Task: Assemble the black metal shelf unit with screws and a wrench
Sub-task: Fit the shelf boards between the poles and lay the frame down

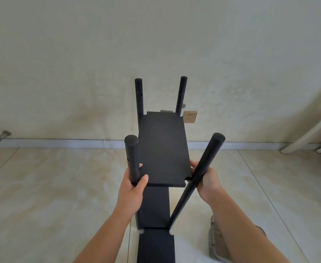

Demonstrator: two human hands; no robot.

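A black metal shelf unit stands on the floor in front of me, seen from above. Its flat black shelf panel (162,149) sits between four black round posts. My left hand (134,188) grips the near left post (132,158), thumb against the panel's near edge. My right hand (206,182) holds the panel's near right corner behind the near right post (197,179), which leans outward. The two far posts (139,97) (181,94) rise beyond the panel. A lower black panel (156,205) shows beneath. No screws or wrench are visible.
Another black panel (155,245) lies flat on the tiled floor (51,196) near me. A wall socket (190,117) sits behind the unit. A door stop (3,135) is at the left baseboard, white furniture (311,137) at right. My knee (216,242) rests at lower right.
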